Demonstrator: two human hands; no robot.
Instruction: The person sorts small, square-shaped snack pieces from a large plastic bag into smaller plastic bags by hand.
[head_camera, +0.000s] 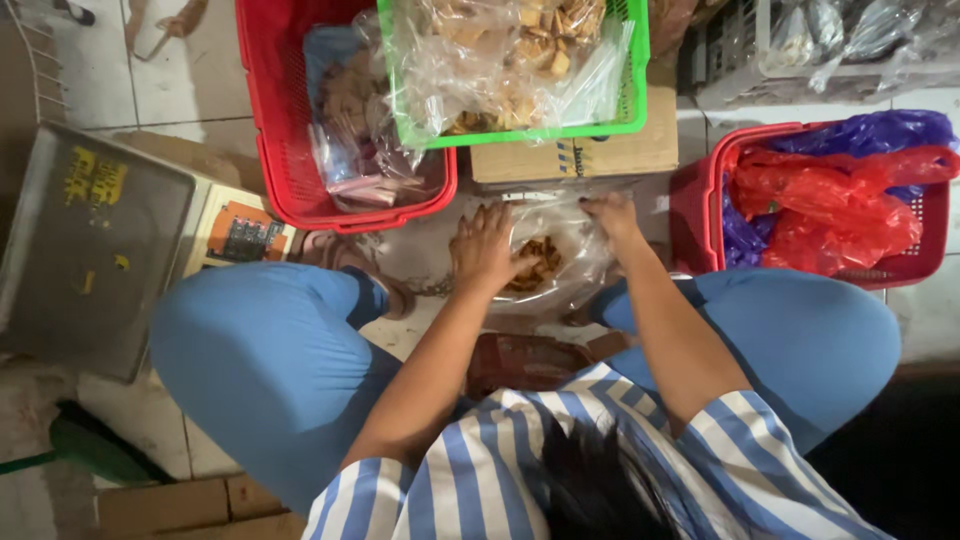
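Note:
I squat on a tiled floor, and a clear plastic bag (568, 262) holding brown snack pieces (540, 262) lies on the floor between my knees. My left hand (482, 250) reaches into the bag's mouth, fingers curled over the snacks. My right hand (612, 218) pinches the bag's upper right edge and holds it open. Whether the left hand has any pieces in it is hidden by the fingers.
A green basket (634, 70) of bagged crackers sits on a cardboard box (600, 152). A red basket (275, 150) of packets stands to the left, another red basket (700, 215) with red and purple bags to the right. A weighing scale (90, 250) stands at left. A green broom head (90, 450) lies at lower left.

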